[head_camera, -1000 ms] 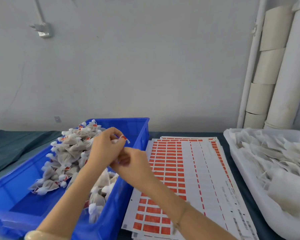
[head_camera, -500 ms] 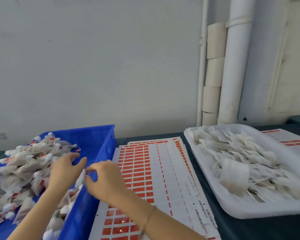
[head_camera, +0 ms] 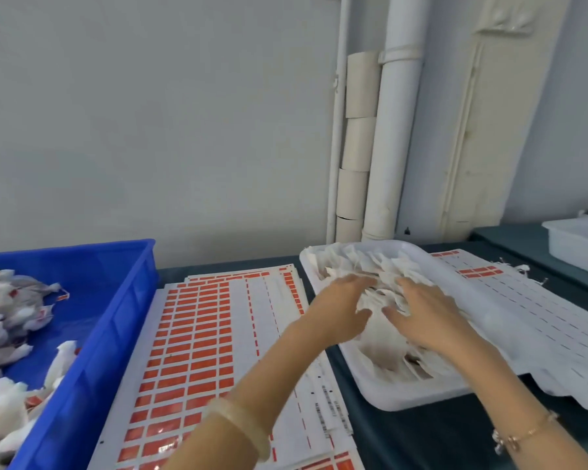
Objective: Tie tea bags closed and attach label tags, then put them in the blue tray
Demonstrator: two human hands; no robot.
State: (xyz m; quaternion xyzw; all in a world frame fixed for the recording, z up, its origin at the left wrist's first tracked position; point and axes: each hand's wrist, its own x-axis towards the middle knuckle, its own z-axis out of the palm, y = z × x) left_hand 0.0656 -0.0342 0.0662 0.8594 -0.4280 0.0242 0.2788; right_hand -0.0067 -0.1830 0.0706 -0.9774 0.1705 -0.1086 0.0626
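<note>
Grey wall behind, a white drainpipe (head_camera: 398, 130) in the corner. The bench is covered in a dark green cloth (head_camera: 404, 442).

Blue tray (head_camera: 116, 320) at far left. It already holds a loose heap of finished tea bags (head_camera: 11, 310), tied, with red tags showing on several. We judge a good batch is done, though the tray floor is bare in patches.

The label sheet (head_camera: 197, 351) lies flat between the two trays. Most red labels are in place, and the columns on its right side look stripped. A second, mostly used sheet (head_camera: 523, 307) lies right of the white tray (head_camera: 404, 398).

The white tray holds the untied bags (head_camera: 364, 266), a thick pile, so plenty of work is left.

Both hands are over that pile. Left hand (head_camera: 340, 310) and right hand (head_camera: 425, 317) sit side by side but apart, fingers spread and fairly straight, palms down. We see nothing held in either. We cannot tell whether the fingertips touch the bags or are just above them.

Our reading: start of a new cycle, choosing the next bag. Tying, tagging and dropping it in the blue tray are not yet begun.
</note>
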